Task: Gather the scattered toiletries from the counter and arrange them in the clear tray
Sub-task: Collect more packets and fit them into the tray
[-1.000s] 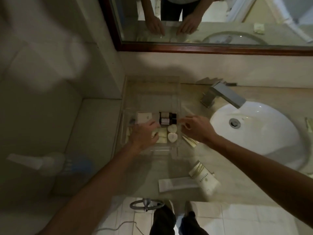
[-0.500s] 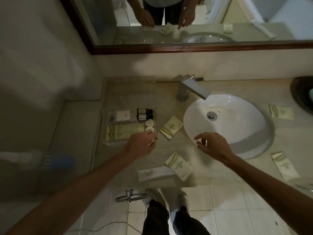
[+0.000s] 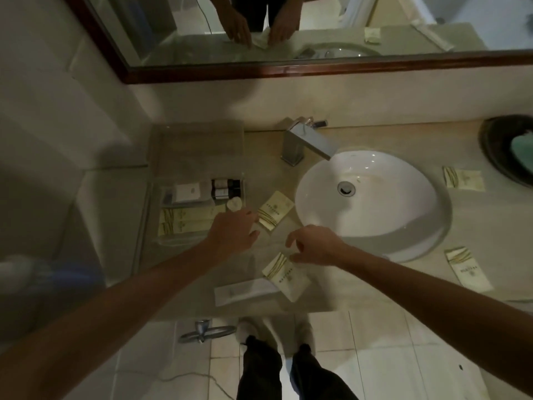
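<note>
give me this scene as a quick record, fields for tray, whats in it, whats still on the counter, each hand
tray: clear plastic tray, on the beige counter left of the white round basin
in tray: two dark small bottles, white square packet, round white soap, long cream sachets
on counter: cream packets beside tray, at front edge, two right of basin; long white sachet
left hand: at the tray's near right corner, holds nothing visible
right hand: fingers loosely curled just above the front packet

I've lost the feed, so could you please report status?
Both hands open, empty. Clear tray part-filled. Five sachets remain on counter. Nothing blocking.
</note>
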`<state>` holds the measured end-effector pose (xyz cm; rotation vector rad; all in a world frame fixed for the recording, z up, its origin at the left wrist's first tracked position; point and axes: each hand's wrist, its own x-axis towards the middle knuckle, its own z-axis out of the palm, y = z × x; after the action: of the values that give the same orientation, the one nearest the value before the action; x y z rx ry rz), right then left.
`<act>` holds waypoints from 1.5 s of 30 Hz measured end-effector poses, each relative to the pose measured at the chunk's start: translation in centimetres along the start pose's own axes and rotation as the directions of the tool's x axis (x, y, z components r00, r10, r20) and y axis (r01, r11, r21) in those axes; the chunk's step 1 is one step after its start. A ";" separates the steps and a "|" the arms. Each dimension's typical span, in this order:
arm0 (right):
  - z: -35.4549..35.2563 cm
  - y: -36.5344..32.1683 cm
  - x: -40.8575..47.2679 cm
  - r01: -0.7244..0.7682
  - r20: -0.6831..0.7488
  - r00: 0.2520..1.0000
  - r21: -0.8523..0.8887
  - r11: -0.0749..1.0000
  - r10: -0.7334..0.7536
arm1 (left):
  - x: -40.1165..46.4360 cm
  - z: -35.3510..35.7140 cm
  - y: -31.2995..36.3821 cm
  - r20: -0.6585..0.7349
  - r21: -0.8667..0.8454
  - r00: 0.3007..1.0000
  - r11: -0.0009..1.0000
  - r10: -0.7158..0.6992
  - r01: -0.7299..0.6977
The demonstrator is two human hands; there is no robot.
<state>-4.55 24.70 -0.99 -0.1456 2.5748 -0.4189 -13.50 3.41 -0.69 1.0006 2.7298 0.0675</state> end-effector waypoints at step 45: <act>-2.8 2.6 2.8 -0.301 -0.046 0.878 0.721 0.624 0.477 | 4.4 2.1 -0.4 0.225 -0.450 0.964 0.892 0.145 -0.029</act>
<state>-8.41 27.37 -0.90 0.7796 2.3619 -1.2585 -16.51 5.83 -3.62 0.9206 2.2839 0.5186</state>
